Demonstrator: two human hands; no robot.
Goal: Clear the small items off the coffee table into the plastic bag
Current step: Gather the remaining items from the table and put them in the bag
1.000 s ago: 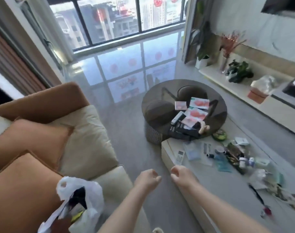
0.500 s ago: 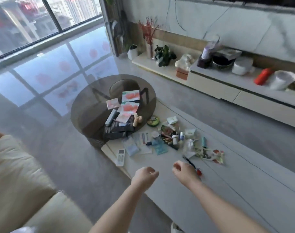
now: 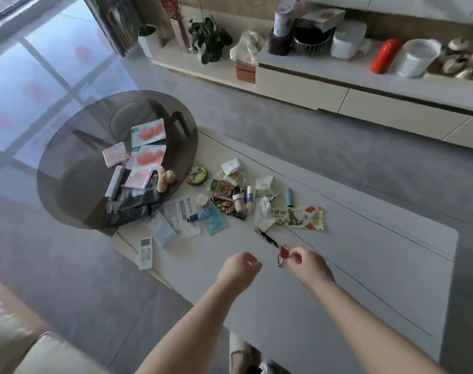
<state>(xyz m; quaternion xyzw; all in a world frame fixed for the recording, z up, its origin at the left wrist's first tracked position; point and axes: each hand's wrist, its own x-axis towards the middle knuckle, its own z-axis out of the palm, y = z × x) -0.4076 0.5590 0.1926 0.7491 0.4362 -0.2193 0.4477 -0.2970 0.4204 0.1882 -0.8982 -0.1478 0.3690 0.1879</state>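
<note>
Task judged barely begun. No plastic bag is seen in view, so nothing can be counted as bagged. The tabletop (image 3: pixel 364 265) is still loaded w/ small items: a green round tin (image 3: pixel 196 174), snack packets (image 3: pixel 224 195), small bottles (image 3: pixel 239 202), a blue lighter (image 3: pixel 289 197), a white tissue (image 3: pixel 263 213), a torn printed wrapper (image 3: pixel 302 217), flat sachets (image 3: pixel 184 214) and a remote (image 3: pixel 145 252) at the near edge.

Right hand (image 3: pixel 308 263): grip looks closed in a pinch on the red keyring (image 3: pixel 283 252), w/ its black cord (image 3: pixel 267 238) trailing toward the pile. Whether it is lifted off the surface can't be told.

Left hand (image 3: pixel 239 268): fingers curled together, nothing held, just beside the right.

Left to do: approx. everything. Cards and a dark pouch on the round glass table (image 3: pixel 68 157) may also count.
</note>
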